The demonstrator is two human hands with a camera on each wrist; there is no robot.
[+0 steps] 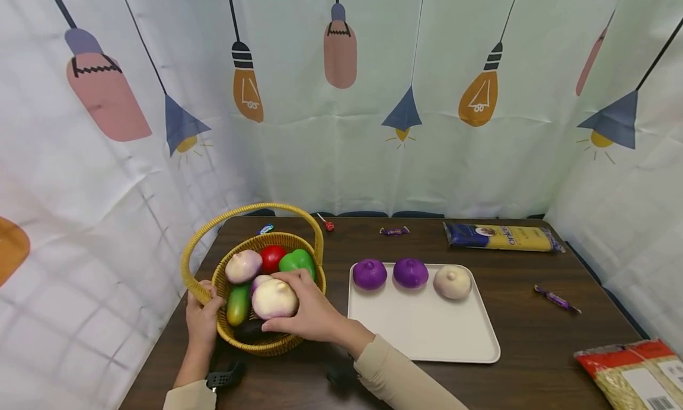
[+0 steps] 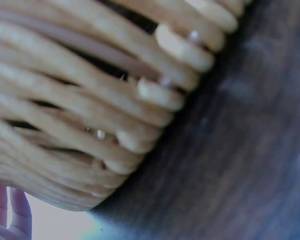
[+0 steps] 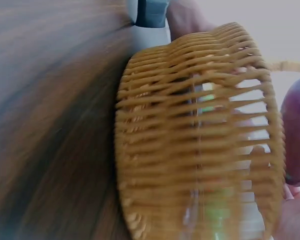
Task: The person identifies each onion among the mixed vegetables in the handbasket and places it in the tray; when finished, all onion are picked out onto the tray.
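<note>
"Two hands busy; what have the fingers got?"

"The right hand has thumb and fingertips round a white-and-purple turnip, lower left of the frame; the left hand grips the wicker basket by its left edge."

"What could go wrong?"

"I'd guess that smooth, round skin could slip if the pinch loosens, or nudge the crowded vegetables."

"Where's the turnip, exactly?"

"Between thumb and fingers, over the basket's opening; clearance below, I can't tell. The white tray sits right of centre."
</note>
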